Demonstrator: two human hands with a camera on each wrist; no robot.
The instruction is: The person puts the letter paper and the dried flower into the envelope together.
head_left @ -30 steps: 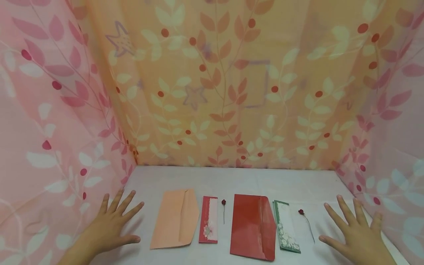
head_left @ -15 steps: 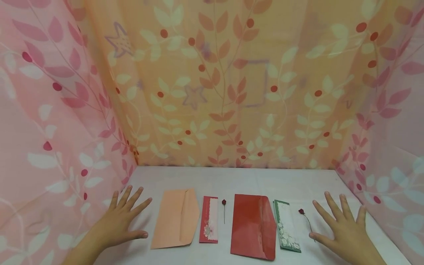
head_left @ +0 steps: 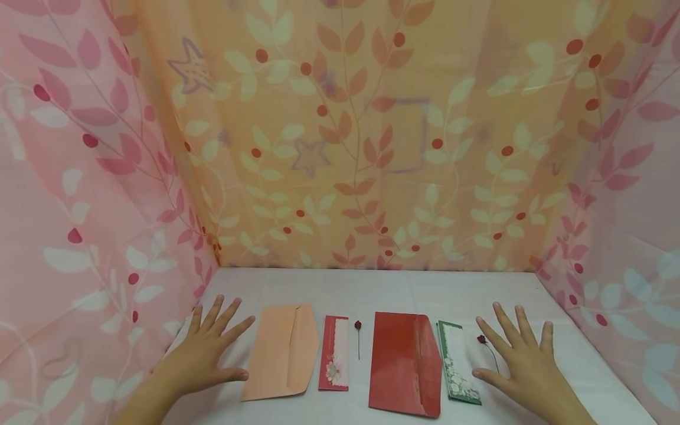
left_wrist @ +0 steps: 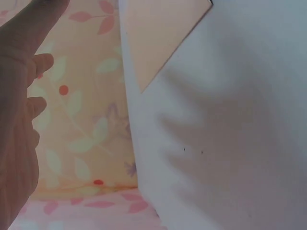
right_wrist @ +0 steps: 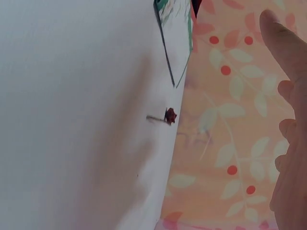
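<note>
My left hand (head_left: 204, 348), fingers spread, hovers just left of a peach envelope (head_left: 276, 354), its thumb tip overlapping the envelope's edge in the head view. My right hand (head_left: 526, 360) is spread over a small dried red rose (head_left: 481, 339), hiding part of its stem. Both hands hold nothing. Left of that rose lies a green-edged floral card (head_left: 459, 363), then a red envelope (head_left: 404, 366). A second dried rose (head_left: 358, 326) and a pink-red floral card (head_left: 333, 354) lie between the two envelopes. In the right wrist view the rose (right_wrist: 170, 116) shows beyond the green card's corner.
Everything lies in a row on a white-covered table (head_left: 372, 288). A yellow leaf-patterned cloth (head_left: 340, 130) hangs behind it, with pink patterned cloths at the left (head_left: 69, 195) and right (head_left: 637, 224). Hand shadows fall on the table cover in both wrist views.
Both spread hands have moved inward, the left toward the peach envelope and the right over the right-hand rose. The envelopes, cards and roses have stayed in place.
</note>
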